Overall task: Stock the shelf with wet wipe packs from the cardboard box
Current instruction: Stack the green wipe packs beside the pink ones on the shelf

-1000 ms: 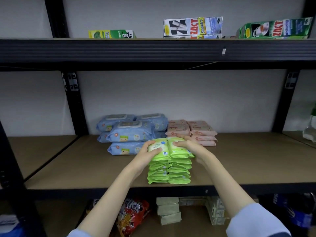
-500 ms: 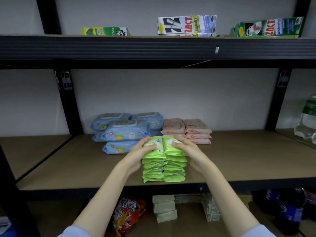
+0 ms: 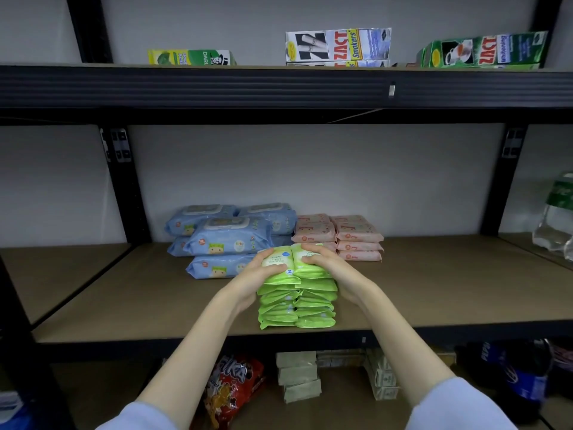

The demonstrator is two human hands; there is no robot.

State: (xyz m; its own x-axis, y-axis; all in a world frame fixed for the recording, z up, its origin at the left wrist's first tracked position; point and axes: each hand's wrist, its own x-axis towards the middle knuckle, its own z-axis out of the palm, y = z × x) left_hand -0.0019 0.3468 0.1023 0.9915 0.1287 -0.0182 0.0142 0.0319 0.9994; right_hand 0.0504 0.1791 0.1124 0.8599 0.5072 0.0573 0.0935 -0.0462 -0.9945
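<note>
So the middle shelf [image 3: 434,293] is filling up. Two side-by-side stacks of green wipe packs [image 3: 297,301] sit right at the front edge, dead center. The left hand [image 3: 263,274] and right hand [image 3: 328,268] have their fingers curled over the two top packs, one each, thumbs on top, holding them down onto the stacks. Looks to me like squaring things up or setting the last pair down, can't say which.

Already stocked behind: blue wipe packs [image 3: 231,237] at about 11 o'clock from the green ones, pink wipe packs [image 3: 356,235] at 1 o'clock, both toward the back wall.

The cardboard box isn't in view, so no idea how many packs are left. There's loads of bare shelf out at 3 o'clock, and the green stacks might want pushing back from the edge.
</note>
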